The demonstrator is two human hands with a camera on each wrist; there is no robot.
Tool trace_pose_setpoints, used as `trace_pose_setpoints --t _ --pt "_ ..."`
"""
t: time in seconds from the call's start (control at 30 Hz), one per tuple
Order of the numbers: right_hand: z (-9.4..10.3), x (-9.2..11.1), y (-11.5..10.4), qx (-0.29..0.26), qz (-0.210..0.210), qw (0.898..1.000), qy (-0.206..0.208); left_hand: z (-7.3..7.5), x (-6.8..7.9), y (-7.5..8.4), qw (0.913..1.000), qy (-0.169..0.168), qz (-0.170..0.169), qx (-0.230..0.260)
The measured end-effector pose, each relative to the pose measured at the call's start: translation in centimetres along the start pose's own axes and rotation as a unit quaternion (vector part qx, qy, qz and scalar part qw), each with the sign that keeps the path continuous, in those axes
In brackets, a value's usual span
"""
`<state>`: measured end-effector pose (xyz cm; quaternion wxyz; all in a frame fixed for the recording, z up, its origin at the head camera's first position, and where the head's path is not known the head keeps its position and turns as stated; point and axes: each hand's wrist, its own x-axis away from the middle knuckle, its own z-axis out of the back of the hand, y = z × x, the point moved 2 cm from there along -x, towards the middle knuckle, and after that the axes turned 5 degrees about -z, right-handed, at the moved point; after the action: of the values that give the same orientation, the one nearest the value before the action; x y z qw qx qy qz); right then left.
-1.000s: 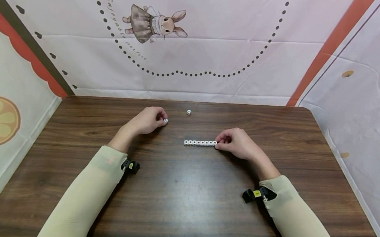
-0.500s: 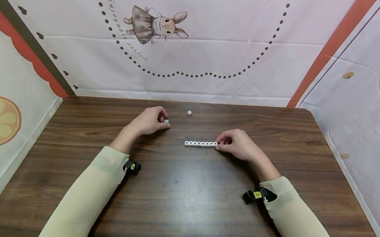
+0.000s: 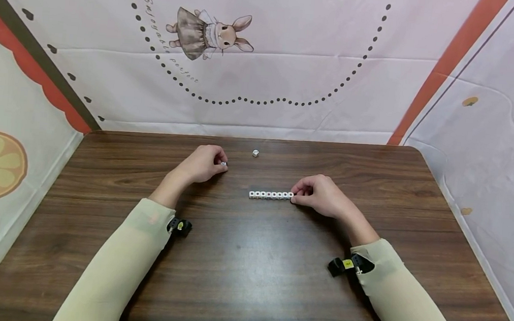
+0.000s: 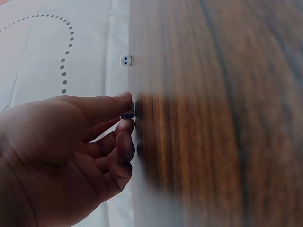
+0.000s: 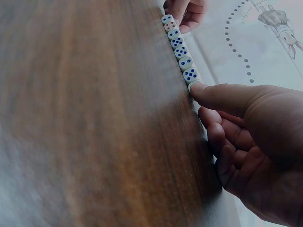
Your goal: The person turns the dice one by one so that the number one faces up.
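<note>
At the far left of centre, my left hand (image 3: 199,164) pinches a white die (image 4: 128,115) between thumb and fingertips, at the table surface. Most of that die is covered by the fingers. A straight row of several white dice (image 3: 271,195), set side by side, lies at mid-table. My right hand (image 3: 320,194) holds the die (image 5: 193,86) at the row's right end, thumb on its near side and fingers curled behind. In the right wrist view the pips are blue, with red ones on one die. A single loose die (image 3: 255,153) lies farther back, right of my left hand.
The brown wood-grain table (image 3: 246,282) ends at a pale printed cloth (image 3: 292,72) hanging behind it. More cloth (image 3: 505,151) hangs along the right side. Each wrist wears a black strapped camera, such as the right wrist camera (image 3: 338,265).
My left thumb and fingers have shifted on the die, which now shows less between them. My right hand, the row and the loose die have stayed in place.
</note>
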<state>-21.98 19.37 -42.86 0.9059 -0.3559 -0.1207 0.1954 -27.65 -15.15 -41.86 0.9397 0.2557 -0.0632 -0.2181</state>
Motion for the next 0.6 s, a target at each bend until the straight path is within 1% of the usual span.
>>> trace_pose_setpoints --t 0.13,0.43,0.6 --pt "-0.02 0.01 0.07 0.002 -0.002 1.0 0.002 0.06 0.2 -0.03 1.0 0.0 0.0 0.009" --pt "-0.05 0.03 0.17 -0.003 -0.001 1.0 0.001 0.01 0.34 -0.25 0.9996 0.001 -0.015 0.024" --pt "-0.09 -0.04 0.09 -0.004 -0.005 1.0 0.001 0.05 0.46 -0.22 0.9994 -0.001 -0.012 0.031"
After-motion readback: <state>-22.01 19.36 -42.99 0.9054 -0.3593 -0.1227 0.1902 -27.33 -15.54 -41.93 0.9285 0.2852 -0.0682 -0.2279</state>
